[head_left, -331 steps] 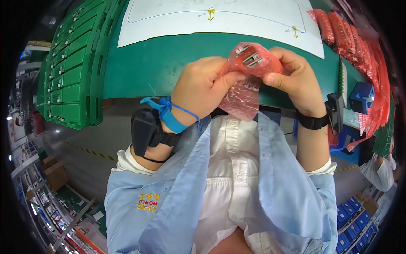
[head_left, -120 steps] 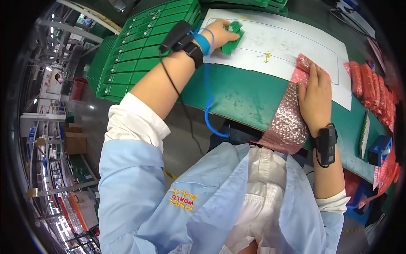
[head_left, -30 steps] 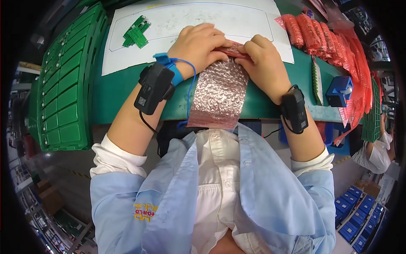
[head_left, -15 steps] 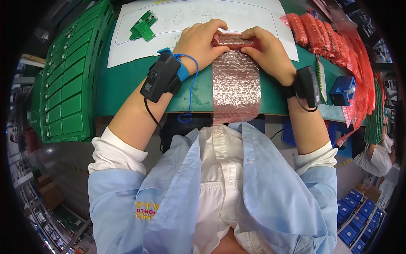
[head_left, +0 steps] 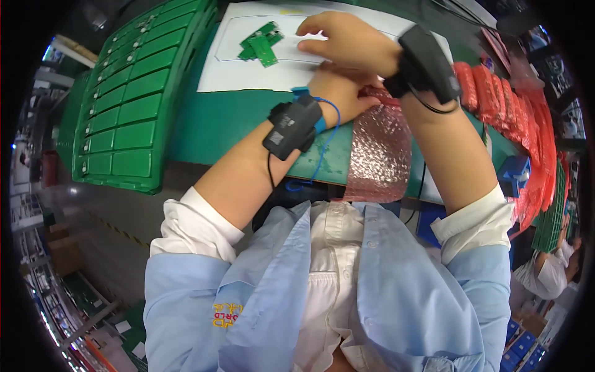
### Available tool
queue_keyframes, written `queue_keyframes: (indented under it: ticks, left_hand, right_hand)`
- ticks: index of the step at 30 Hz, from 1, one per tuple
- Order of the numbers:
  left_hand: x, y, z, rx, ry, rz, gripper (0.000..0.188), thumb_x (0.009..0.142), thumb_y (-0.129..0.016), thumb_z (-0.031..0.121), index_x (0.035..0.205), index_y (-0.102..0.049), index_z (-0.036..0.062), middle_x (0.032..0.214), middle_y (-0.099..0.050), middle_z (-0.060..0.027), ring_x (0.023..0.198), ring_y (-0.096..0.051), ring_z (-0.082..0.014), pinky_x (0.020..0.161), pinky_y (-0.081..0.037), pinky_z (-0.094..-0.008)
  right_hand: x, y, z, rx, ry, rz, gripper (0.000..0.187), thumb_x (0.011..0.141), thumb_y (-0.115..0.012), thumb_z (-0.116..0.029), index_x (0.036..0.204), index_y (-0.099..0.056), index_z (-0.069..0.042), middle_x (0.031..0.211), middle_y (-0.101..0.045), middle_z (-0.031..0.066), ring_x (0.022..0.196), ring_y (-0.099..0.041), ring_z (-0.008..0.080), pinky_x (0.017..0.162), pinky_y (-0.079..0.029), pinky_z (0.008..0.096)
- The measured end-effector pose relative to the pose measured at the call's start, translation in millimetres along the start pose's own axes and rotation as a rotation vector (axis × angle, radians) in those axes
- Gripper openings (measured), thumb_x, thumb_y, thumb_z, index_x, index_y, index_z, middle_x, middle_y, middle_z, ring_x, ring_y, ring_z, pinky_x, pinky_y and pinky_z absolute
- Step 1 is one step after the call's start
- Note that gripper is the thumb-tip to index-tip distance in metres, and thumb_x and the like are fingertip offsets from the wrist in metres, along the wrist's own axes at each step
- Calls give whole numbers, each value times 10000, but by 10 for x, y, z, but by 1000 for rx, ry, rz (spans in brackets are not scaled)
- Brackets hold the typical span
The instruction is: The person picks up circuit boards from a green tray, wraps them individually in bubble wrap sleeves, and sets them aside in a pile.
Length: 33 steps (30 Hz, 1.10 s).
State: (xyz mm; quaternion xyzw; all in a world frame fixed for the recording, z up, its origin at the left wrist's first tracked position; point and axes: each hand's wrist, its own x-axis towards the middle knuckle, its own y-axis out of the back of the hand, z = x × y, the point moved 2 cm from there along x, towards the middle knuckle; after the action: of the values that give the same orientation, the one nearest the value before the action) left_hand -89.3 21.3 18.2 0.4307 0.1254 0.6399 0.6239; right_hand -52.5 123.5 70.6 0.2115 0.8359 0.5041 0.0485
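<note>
My left hand (head_left: 339, 93) is closed on the far, rolled end of a pinkish bubble wrap strip (head_left: 379, 152), partly covered by my right hand and forearm. The strip lies over the green table, its near end hanging past the front edge toward my lap. Above and across the left hand reaches my right hand (head_left: 350, 42), thumb and forefinger apart with nothing between them. Its fingertips point left toward several green circuit boards (head_left: 261, 46) lying crossed in a loose pile on a white sheet (head_left: 217, 74). A gap separates the fingers from the boards.
A green tray with compartments (head_left: 133, 127) stands at the left. Several red bubble-wrapped bundles (head_left: 496, 93) line the right side, with loose red wrap hanging down. A blue dispenser-like object (head_left: 513, 173) sits at the right edge. A coiled blue cord (head_left: 328, 142) trails from my left wristband.
My right hand has let go of the rolled bubble wrap and moved left over my left hand toward the circuit boards. My left hand stays on the roll. The whole view has shifted.
</note>
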Motion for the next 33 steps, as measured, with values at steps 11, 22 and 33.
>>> queue_keyframes:
  ticks: [11, 22, 33]
  left_hand:
    - [-331, 168, -59, -120, -64, 228, 314, 884, -542, 358, 1053, -685, 135, 1075, -691, -99, 1005, -639, -303, 868, -500, -418]
    - [-181, 93, -116, 171, -10, 1, 426, 780, -737, 253, 1172, -606, 146, 1021, -664, -75, 992, -611, -290, 883, -458, -424]
    - [90, -276, -2, 60, 40, 23, 649, 735, -790, 239, 1302, -475, 210, 943, -663, -50, 1002, -604, -271, 900, -427, -427]
  right_hand:
    - [720, -525, -761, -278, -108, -125, 547, 817, -697, -488, 1059, -639, 0, 953, -681, 197, 912, -651, 370, 832, -498, 430]
    - [-342, 330, -166, 586, -199, 294, 293, 901, -670, -234, 1146, -646, -76, 962, -696, 68, 787, -633, 207, 760, -499, 280]
    - [-1940, 344, 434, 362, -473, 355, 353, 907, -636, -138, 1244, -577, -51, 732, -540, -25, 602, -450, 74, 572, -397, 237]
